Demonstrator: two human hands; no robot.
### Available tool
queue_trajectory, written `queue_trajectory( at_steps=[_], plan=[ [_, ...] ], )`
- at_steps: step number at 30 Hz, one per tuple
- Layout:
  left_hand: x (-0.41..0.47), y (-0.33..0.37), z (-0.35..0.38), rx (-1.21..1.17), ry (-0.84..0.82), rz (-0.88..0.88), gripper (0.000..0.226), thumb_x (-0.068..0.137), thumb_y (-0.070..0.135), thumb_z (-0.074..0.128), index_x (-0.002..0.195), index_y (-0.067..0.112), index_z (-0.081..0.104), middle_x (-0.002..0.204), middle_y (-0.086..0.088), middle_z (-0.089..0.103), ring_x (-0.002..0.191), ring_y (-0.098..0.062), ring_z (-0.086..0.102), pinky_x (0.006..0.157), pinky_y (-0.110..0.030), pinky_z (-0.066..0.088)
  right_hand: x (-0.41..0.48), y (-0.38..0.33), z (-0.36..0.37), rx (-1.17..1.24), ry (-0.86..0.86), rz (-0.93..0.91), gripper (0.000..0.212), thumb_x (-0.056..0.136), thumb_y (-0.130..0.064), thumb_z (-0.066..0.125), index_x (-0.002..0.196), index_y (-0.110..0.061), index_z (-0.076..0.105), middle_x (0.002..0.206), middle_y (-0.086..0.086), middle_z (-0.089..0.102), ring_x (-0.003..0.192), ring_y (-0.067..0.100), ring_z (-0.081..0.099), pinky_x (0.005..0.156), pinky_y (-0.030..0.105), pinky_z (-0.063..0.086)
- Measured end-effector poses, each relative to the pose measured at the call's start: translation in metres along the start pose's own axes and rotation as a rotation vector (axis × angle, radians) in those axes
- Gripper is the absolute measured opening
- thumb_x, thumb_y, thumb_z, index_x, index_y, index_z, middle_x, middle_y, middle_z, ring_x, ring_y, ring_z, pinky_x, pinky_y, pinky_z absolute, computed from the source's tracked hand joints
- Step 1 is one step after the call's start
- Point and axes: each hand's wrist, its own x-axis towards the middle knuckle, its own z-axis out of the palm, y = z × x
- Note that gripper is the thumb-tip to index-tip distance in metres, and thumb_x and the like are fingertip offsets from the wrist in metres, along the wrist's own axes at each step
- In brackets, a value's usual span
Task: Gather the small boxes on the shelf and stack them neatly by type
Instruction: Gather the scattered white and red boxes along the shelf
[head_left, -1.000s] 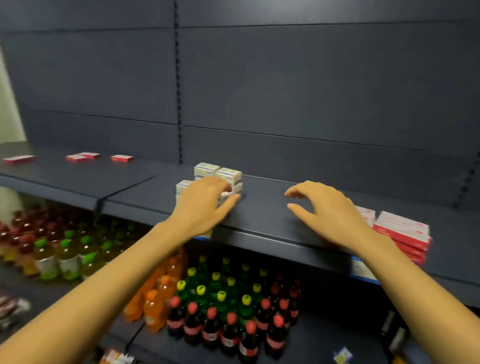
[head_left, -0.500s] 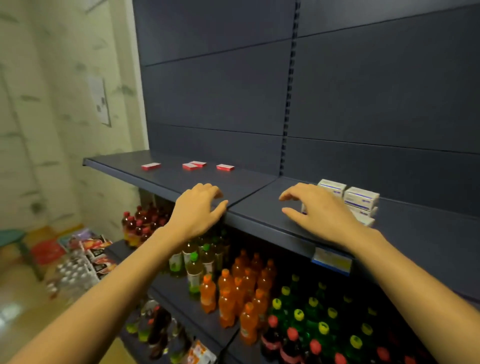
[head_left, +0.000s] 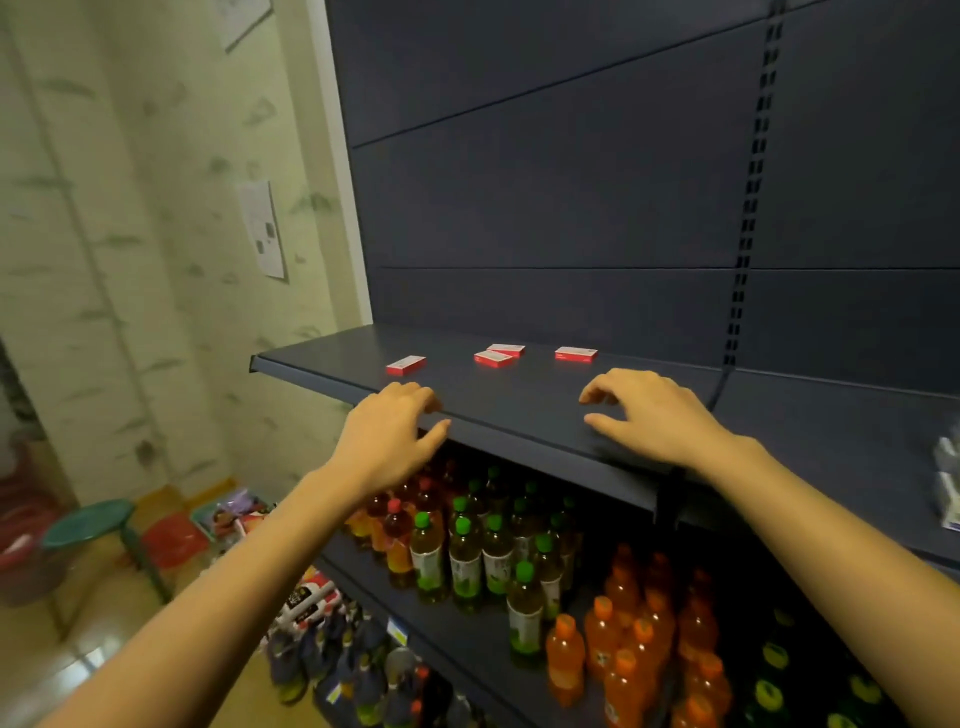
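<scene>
Both hands have slid leftward along the shelf (head_left: 519, 397), closer to four red boxes (head_left: 492, 358): a single box (head_left: 405, 365), a touching pair (head_left: 506, 349), a last box (head_left: 575, 354). The left hand (head_left: 389, 436) and right hand (head_left: 654, 415), fingers loosely curled and empty, are at the front edge, with the boxes just beyond the fingertips.

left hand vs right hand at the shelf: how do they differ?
Left hand sits at the shelf front edge, thumb off the lip; right hand lies further in, over the shelf top. Left hand is nearest the leftmost red box; right hand the rightmost red box. Shared: both palm-down, fingers loosely curled, holding nothing.
</scene>
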Motion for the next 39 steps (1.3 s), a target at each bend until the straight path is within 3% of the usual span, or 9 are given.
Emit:
queue_trajectory(
  at_steps=[12,18,24,29,32,35,39],
  plan=[
    [0.083,-0.116,0.063,-0.059,0.022,-0.089,0.032,0.09,0.04,0.049,0.108,0.016,0.059,0.114,-0.001,0.062,0.105,-0.018,0.055,0.084,-0.035,0.048,0.166,-0.019,0.07,-0.032,-0.098,0.036,0.034,0.09,-0.033,0.055,0.118,-0.015,0.058,0.121,0.004,0.06,0.106,0.021,0.058,0.089,0.035,0.049],
    [0.132,-0.176,0.093,-0.021,-0.001,-0.141,0.032,0.09,0.041,0.048,0.111,0.018,0.058,0.116,0.001,0.061,0.104,-0.017,0.055,0.08,-0.034,0.047,0.246,-0.01,0.106,-0.116,-0.179,0.181,0.051,0.085,-0.048,0.057,0.121,-0.012,0.053,0.125,0.008,0.056,0.109,0.028,0.055,0.087,0.039,0.045],
    [0.166,-0.216,0.125,-0.084,-0.03,-0.172,0.033,0.089,0.043,0.048,0.108,0.018,0.058,0.113,0.0,0.062,0.101,-0.017,0.056,0.081,-0.036,0.05,0.283,0.002,0.143,-0.199,-0.237,0.277,0.06,0.082,-0.061,0.051,0.116,-0.012,0.052,0.123,0.007,0.055,0.109,0.027,0.055,0.084,0.038,0.044],
    [0.189,-0.233,0.144,-0.153,-0.078,-0.164,0.029,0.091,0.04,0.045,0.106,0.019,0.058,0.112,-0.001,0.062,0.1,-0.018,0.055,0.082,-0.037,0.051,0.292,0.006,0.146,-0.197,-0.245,0.284,0.051,0.087,-0.053,0.049,0.115,-0.011,0.05,0.124,0.007,0.054,0.109,0.025,0.054,0.083,0.036,0.043],
    [0.21,-0.246,0.148,-0.21,-0.14,-0.067,0.03,0.093,0.019,0.042,0.12,0.017,0.053,0.126,-0.004,0.057,0.113,-0.02,0.052,0.093,-0.038,0.046,0.288,0.004,0.139,-0.207,-0.251,0.274,0.05,0.088,-0.051,0.05,0.118,-0.011,0.048,0.124,0.007,0.053,0.109,0.024,0.053,0.088,0.038,0.045],
    [0.234,-0.26,0.149,-0.216,-0.294,0.129,0.05,0.089,0.003,0.044,0.136,0.02,0.039,0.14,-0.003,0.045,0.125,-0.02,0.045,0.102,-0.036,0.041,0.278,-0.002,0.134,-0.239,-0.238,0.285,0.049,0.089,-0.051,0.048,0.118,-0.011,0.047,0.124,0.007,0.052,0.11,0.024,0.052,0.089,0.038,0.045],
    [0.264,-0.263,0.154,0.062,-0.382,0.457,0.079,0.084,0.001,0.054,0.144,0.036,0.015,0.151,0.003,0.029,0.134,-0.02,0.034,0.106,-0.037,0.036,0.262,-0.018,0.127,-0.251,-0.212,0.33,0.049,0.089,-0.052,0.047,0.119,-0.013,0.047,0.124,0.006,0.052,0.11,0.022,0.052,0.09,0.036,0.047]
  ],
)
